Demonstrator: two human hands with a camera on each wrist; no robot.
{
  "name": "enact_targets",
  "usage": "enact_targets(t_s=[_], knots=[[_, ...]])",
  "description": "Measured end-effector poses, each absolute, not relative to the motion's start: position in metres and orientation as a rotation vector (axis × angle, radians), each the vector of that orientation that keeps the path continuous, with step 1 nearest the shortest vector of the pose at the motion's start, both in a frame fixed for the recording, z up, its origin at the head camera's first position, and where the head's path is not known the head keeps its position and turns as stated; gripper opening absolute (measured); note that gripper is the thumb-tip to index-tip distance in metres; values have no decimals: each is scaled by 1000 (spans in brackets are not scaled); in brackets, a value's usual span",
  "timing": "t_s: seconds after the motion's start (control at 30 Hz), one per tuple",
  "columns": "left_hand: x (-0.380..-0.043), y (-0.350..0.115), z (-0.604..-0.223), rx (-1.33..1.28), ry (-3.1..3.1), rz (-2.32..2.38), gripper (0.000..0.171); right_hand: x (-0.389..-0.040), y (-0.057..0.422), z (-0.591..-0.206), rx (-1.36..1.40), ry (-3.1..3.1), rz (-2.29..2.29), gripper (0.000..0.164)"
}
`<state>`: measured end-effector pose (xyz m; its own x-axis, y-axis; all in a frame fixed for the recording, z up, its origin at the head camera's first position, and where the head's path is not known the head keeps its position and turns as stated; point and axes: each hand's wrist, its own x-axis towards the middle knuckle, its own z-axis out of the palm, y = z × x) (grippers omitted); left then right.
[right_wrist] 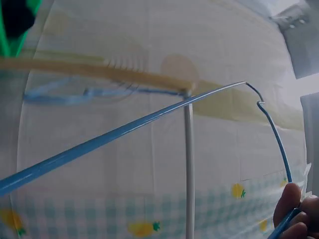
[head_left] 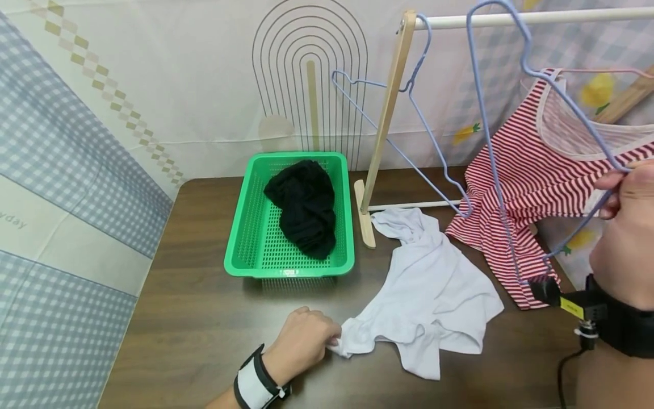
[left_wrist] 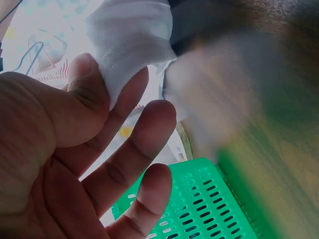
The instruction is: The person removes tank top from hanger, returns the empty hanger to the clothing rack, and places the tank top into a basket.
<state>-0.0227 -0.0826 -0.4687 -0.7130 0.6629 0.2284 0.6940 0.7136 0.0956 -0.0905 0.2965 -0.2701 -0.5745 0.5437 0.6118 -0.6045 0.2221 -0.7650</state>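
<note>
My left hand (head_left: 306, 335) pinches a corner of a white shirt (head_left: 434, 289) lying spread and creased on the table. In the left wrist view the white cloth (left_wrist: 132, 45) sits between thumb and forefinger, the other fingers loosely bent. At the right, my right hand (head_left: 628, 210) grips a blue wire hanger (head_left: 562, 99) by one side and holds it up in front of the rack. Thumb and fingers wrap the blue wire (right_wrist: 276, 137) in the right wrist view.
A green basket (head_left: 237, 227) holds a black garment (head_left: 306, 210). The rack's wooden post (head_left: 388, 113) and white rail (head_left: 562, 18) stand behind the shirt. A second blue hanger (head_left: 426, 133) hangs at the rail's left end. A red-striped top (head_left: 511, 170) hangs on a pink hanger at right.
</note>
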Motion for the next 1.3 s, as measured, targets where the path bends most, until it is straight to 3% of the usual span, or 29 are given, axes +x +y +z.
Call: enact_targets(t_s=[0.23, 0.5, 0.67, 0.8, 1.3], knots=[[-23, -82, -470, -1103, -2731, -274, 30, -114, 301, -250, -172, -1940, 1137, 20], [-26, -80, -469, -1104, -2753, -271, 30, -167, 291, -224, -28, -2152, 979, 41], [-27, -78, -469, -1106, -2753, -271, 31, -192, 272, -210, 88, -2320, 906, 29], [-26, -77, -471, -1114, -2759, -277, 31, -207, 258, -205, 146, -2413, 962, 40], [-26, -75, -472, -1120, -2765, -269, 28, -249, 207, -191, 202, -2620, 788, 47]])
